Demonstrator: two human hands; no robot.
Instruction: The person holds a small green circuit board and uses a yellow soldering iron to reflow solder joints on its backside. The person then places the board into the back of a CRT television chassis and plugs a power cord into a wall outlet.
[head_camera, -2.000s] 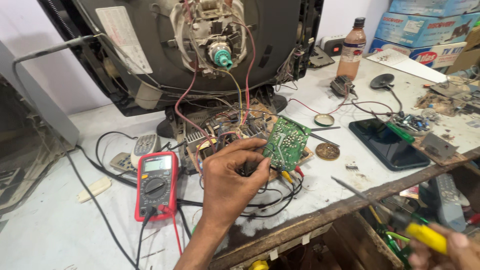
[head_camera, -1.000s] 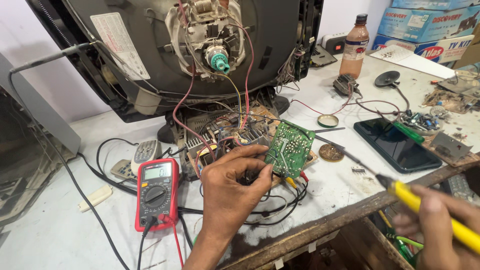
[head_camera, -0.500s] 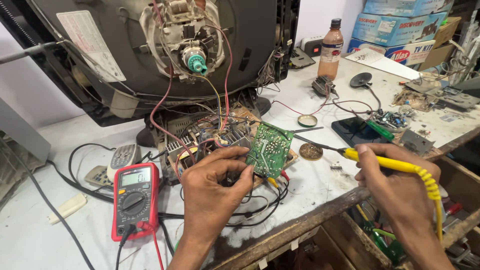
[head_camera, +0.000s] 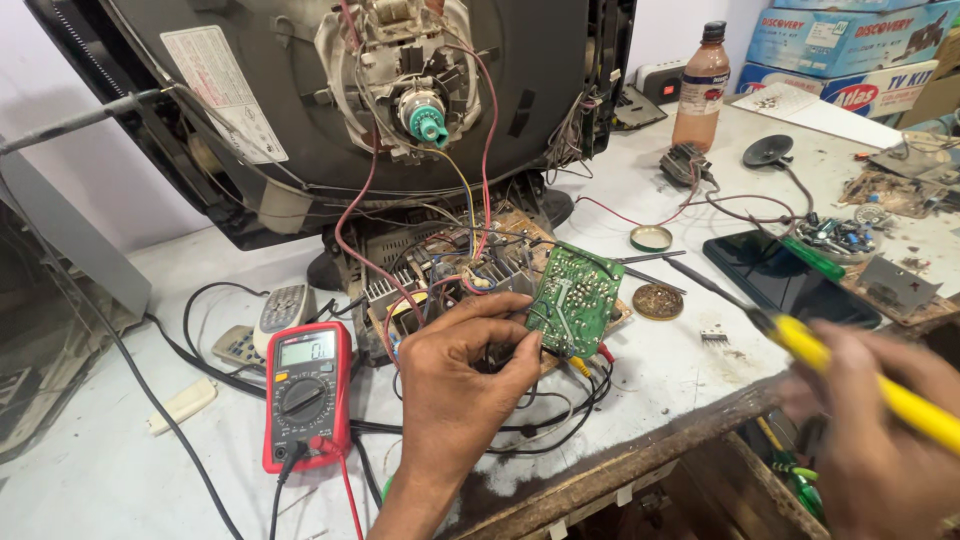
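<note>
My left hand (head_camera: 463, 385) grips the lower left edge of a small green circuit board (head_camera: 575, 300) and holds it tilted up, solder side facing me, above a tangle of black wires on the white bench. My right hand (head_camera: 875, 420), blurred at the lower right, is closed around a yellow-handled soldering iron (head_camera: 850, 365). Its thin metal tip (head_camera: 700, 280) points left toward the board but stays apart from it. Behind the board sits the open chassis (head_camera: 440, 270) of a tube television (head_camera: 400, 110) with red and black leads.
A red multimeter (head_camera: 305, 395) lies left of my left hand, with two remote controls (head_camera: 265, 325) behind it. A round solder tin (head_camera: 658, 301), a lid, a black tablet (head_camera: 790, 280), a brown bottle (head_camera: 700, 90) and cardboard boxes sit to the right. The wooden bench edge (head_camera: 640, 465) runs below.
My right hand came up from below the bench with the soldering iron, swung it toward the board, then drew back right. The left hand kept hold of the green board.
</note>
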